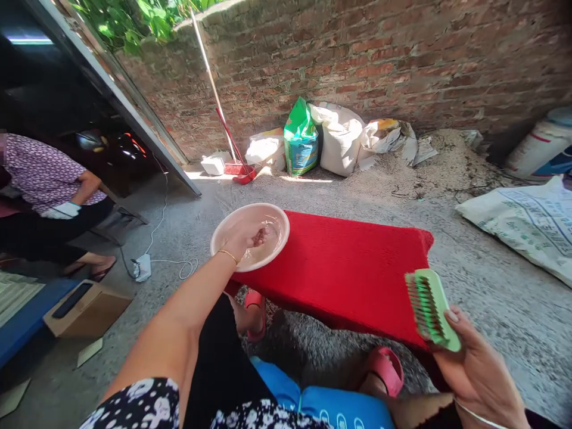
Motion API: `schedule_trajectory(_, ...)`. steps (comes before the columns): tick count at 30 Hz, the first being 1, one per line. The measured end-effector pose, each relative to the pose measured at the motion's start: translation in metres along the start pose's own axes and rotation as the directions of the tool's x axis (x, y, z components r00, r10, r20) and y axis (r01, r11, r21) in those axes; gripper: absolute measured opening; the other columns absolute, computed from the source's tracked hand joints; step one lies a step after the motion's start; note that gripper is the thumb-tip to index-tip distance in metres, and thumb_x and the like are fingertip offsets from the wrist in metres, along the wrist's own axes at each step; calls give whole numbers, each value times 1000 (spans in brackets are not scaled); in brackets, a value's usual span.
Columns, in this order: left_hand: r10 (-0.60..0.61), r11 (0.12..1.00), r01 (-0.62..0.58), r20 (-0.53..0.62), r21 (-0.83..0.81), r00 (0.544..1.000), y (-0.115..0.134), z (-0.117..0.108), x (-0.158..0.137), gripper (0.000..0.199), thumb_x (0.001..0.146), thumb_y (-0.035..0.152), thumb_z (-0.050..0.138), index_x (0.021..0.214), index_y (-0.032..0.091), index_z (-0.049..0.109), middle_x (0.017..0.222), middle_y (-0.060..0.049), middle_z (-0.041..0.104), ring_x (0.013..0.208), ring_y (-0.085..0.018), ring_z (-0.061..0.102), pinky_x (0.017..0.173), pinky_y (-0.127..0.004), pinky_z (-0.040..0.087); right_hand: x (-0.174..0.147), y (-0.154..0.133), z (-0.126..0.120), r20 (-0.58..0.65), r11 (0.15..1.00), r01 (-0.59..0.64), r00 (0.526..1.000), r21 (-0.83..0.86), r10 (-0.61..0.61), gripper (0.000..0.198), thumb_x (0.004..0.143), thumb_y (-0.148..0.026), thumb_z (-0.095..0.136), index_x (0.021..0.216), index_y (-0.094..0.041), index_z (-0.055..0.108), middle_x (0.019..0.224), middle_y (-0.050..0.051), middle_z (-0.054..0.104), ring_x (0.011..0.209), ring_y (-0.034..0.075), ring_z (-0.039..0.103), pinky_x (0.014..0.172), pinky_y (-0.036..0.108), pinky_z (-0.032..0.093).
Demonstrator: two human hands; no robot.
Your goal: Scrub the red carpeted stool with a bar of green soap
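Observation:
My left hand reaches into a pale pink basin with shallow water. Its fingers are curled together, and I cannot make out what they hold, if anything. The basin rests on the left end of a bench covered with red cloth. At the bench's right end, my right hand grips a green scrub brush by one end. The brush is raised beside the cloth's edge, its green and brownish bristles facing left.
A person in a patterned top sits at left near a cardboard box and a white cable. Filled sacks and a red dustpan stand along the brick wall. A white woven sack lies at right.

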State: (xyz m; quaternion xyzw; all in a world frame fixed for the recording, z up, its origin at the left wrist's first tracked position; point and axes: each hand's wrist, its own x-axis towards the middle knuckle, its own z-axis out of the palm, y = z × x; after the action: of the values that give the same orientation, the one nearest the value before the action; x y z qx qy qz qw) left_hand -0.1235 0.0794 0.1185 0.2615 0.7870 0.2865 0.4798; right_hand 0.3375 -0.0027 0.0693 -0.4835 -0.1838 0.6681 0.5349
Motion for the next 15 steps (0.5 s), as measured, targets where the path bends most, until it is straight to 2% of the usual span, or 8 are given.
schedule_trajectory(3,39,998,-30,164,-56,986,25,18,-17,37,95,35,47,64,15,52,53,1,51,43,-5,44,39,-15,33,-2,0,0,17,999,-6,1000,36,5,31,59,-30,81,86,-23,68,76,-2,69,61,12,64,55,20,54)
schedule_trajectory(5,46,998,-30,291,-59,955,37,47,-30,39,95,36,47,62,16,50,51,1,51,41,-5,45,37,-15,30,-5,-2,0,40,998,-10,999,70,8,30,60,-30,80,86,-22,68,79,-2,69,63,11,64,56,19,54)
schedule_trajectory(7,16,1000,-9,420,-19,907,40,92,-42,39,95,36,46,62,16,53,51,0,54,41,-6,48,37,-15,31,-7,-5,0,65,995,-1,998,101,-6,27,63,-30,79,87,-22,68,82,-2,70,67,11,64,59,19,54)
schedule_trajectory(10,-77,995,22,590,100,804,32,179,-60,40,95,28,43,61,13,57,50,-4,57,41,-10,52,37,-19,35,-10,-9,-1,76,992,26,996,127,-35,23,65,-30,78,84,-23,68,80,-3,69,68,11,64,60,19,53)
schedule_trajectory(13,-151,981,19,698,193,700,27,265,-74,40,94,21,42,59,10,59,50,-8,58,42,-14,56,40,-23,41,-10,-13,-3,57,991,33,998,133,-41,24,65,-30,79,85,-23,68,79,-3,69,64,11,62,56,19,52)
schedule_trajectory(15,-128,984,-9,734,179,667,35,309,-77,38,94,21,42,62,10,60,54,-9,60,47,-15,59,45,-24,47,-8,-15,-5,57,990,32,998,139,-40,26,65,-30,79,88,-23,68,80,-3,69,63,11,61,55,20,51)
